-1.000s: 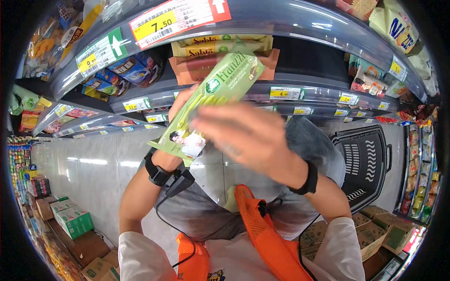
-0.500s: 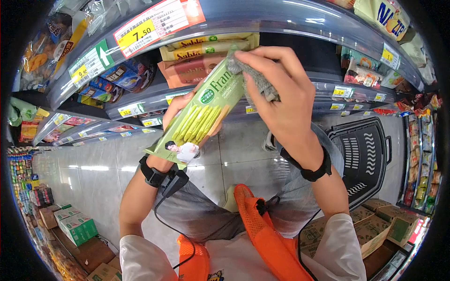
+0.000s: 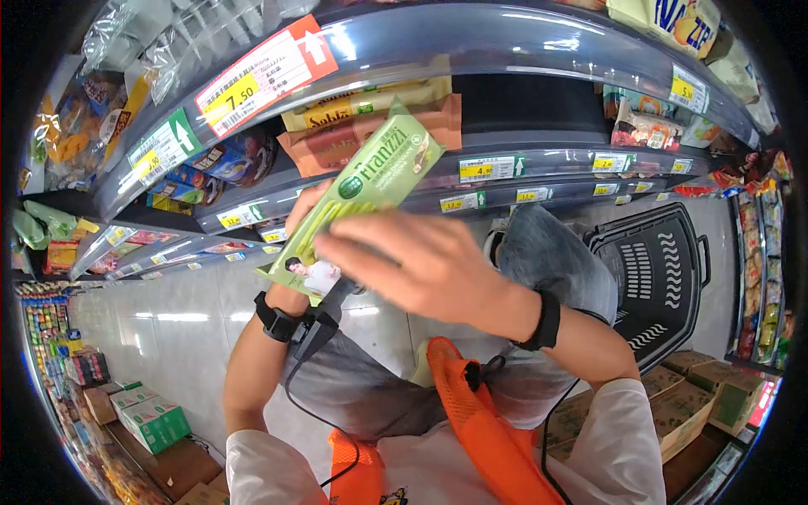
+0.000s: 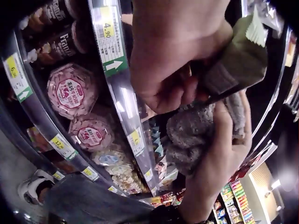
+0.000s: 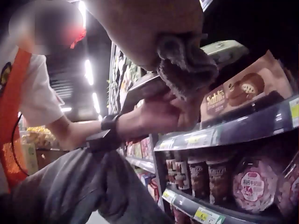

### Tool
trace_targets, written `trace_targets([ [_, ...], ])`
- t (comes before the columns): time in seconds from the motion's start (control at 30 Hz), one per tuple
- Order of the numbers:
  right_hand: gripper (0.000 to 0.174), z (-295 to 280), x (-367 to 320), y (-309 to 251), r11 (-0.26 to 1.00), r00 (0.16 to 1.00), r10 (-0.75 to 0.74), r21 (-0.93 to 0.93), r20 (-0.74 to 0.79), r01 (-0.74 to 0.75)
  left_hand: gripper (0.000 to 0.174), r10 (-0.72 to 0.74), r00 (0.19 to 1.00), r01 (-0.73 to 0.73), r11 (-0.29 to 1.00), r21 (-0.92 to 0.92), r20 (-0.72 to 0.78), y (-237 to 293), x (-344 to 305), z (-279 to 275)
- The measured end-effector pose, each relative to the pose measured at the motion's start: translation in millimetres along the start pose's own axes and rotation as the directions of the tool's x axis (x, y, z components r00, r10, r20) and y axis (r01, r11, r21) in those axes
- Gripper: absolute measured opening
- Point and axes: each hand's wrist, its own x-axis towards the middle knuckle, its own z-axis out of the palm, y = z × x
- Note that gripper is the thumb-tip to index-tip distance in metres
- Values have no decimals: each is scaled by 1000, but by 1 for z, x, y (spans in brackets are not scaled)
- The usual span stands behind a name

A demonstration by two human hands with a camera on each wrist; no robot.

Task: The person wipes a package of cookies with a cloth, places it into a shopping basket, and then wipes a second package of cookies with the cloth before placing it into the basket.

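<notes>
A long green Franzzi cookie packet is held up at a slant in front of the shelf. My left hand grips it from underneath near its lower half. Over its front, my right hand is at the lower part, slightly blurred. That hand holds a crumpled grey cloth, largely hidden under the fingers in the head view. In the right wrist view, the cloth bunches below the right hand, close over the packet. Behind the packet, brown Sablé packets and a yellow one lie on the shelf.
Shelf edges with price tags run across just beyond my hands. A black shopping basket stands on the floor at the right. Cardboard boxes are at the lower right, and a green-and-white box at the lower left.
My right hand with the grey cloth has moved from the packet's top end down to its lower part. The packet stays in my left hand, while the head view has shifted slightly.
</notes>
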Motion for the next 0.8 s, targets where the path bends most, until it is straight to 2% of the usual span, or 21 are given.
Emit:
trace_targets([
  [0.03, 38, -2, 3, 10, 999, 998, 35, -34, -43, -37, 47, -160, 984, 173, 969, -178, 83, 11, -1, -1],
  [0.07, 39, -5, 5, 18, 995, 994, 69, -66, -86, -75, 46, -105, 940, 178, 962, -206, 323, 10, 7, -10],
  [0.1, 41, -14, 8, 24, 984, 985, 158, -74, -69, -163, 45, -37, 839, 192, 953, -232, 542, 2, 19, -24],
  [0.13, 43, -23, 10, 29, 965, 968, 247, -83, -52, -250, 44, 39, 688, 214, 944, -253, 725, 2, 23, -25],
  [0.17, 44, -26, 10, 34, 954, 955, 287, -70, -70, -291, 41, 18, 733, 240, 929, -282, 680, 1, 19, -23],
  [0.23, 46, -25, 9, 40, 930, 926, 362, -33, -102, -367, 44, -21, 744, 252, 935, -251, 668, 2, 18, -20],
  [0.27, 46, -23, 9, 36, 935, 933, 353, -21, -66, -355, 46, -39, 750, 257, 937, -236, 660, 3, 17, -21],
  [0.33, 46, -17, 7, 20, 942, 942, 336, 3, 5, -336, 35, 90, 905, -67, 995, -70, 416, -21, 37, -43],
  [0.37, 45, -6, -1, 16, 971, 970, 241, 2, 25, -241, 34, 185, 938, -207, 977, 48, 294, -39, 51, -58],
  [0.43, 45, 3, -7, -4, 992, 990, 108, 56, 90, -114, 43, 384, 831, -470, 872, 139, 402, -37, 36, -66],
  [0.47, 45, 4, -8, -8, 995, 992, 41, 86, 120, -52, 40, 220, 856, -229, 973, -38, 468, -38, 52, -86],
  [0.5, 43, 3, -7, -9, 996, 992, 33, 79, 124, -43, 51, 48, 854, 54, 982, -180, 518, -40, 68, -105],
  [0.57, 39, -2, -4, -10, 997, 991, 21, 67, 131, -30, 45, 89, 839, -58, 995, -75, 536, -47, 77, -118],
  [0.6, 38, -4, -3, -6, 999, 993, 44, 10, 106, -45, 38, 187, 880, -278, 948, 154, 436, -40, 56, -94],
  [0.63, 37, -8, -1, 4, 997, 995, 65, -47, 81, -61, 34, 29, 932, -19, 999, -31, 360, -19, 32, -59],
  [0.67, 37, -11, 0, 14, 992, 995, 82, -104, 57, -76, 33, -131, 953, 204, 944, -260, 272, 2, 9, -23],
  [0.7, 38, -15, 1, 25, 981, 991, 134, -148, 28, -129, 35, -81, 834, 256, 933, -253, 546, 0, 20, -26],
  [0.73, 38, -18, 1, 34, 965, 983, 185, -191, -3, -182, 39, -18, 638, 305, 924, -231, 770, -2, 28, -29],
  [0.8, 40, -28, 1, 46, 943, 968, 249, -223, -18, -247, 37, -2, 623, 255, 946, -201, 782, -2, 29, -28],
])
